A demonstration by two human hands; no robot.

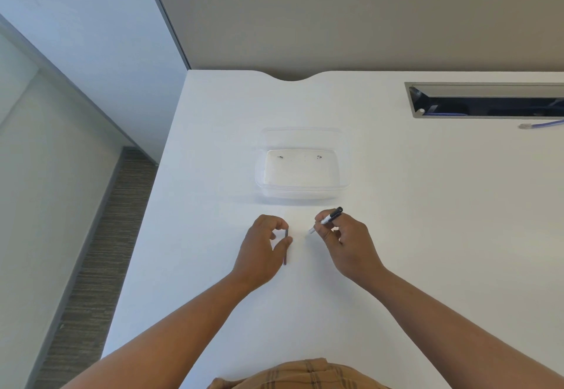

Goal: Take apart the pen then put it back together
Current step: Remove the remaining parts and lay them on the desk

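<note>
Black-capped pen barrel (328, 219) pinched in right hand (345, 242) | left hand (262, 248) grip pinches dark refill (286, 248)

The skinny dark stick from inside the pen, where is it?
In the head view, the thin dark refill is pinched in the left hand, just left of the right hand, in front of the clear plastic container.

Bright, even, diffuse light washes out the white desk (396, 236); shadows under the hands are faint. Wide-angle distortion bends lines near the edges. Focus is slightly soft throughout.
</note>
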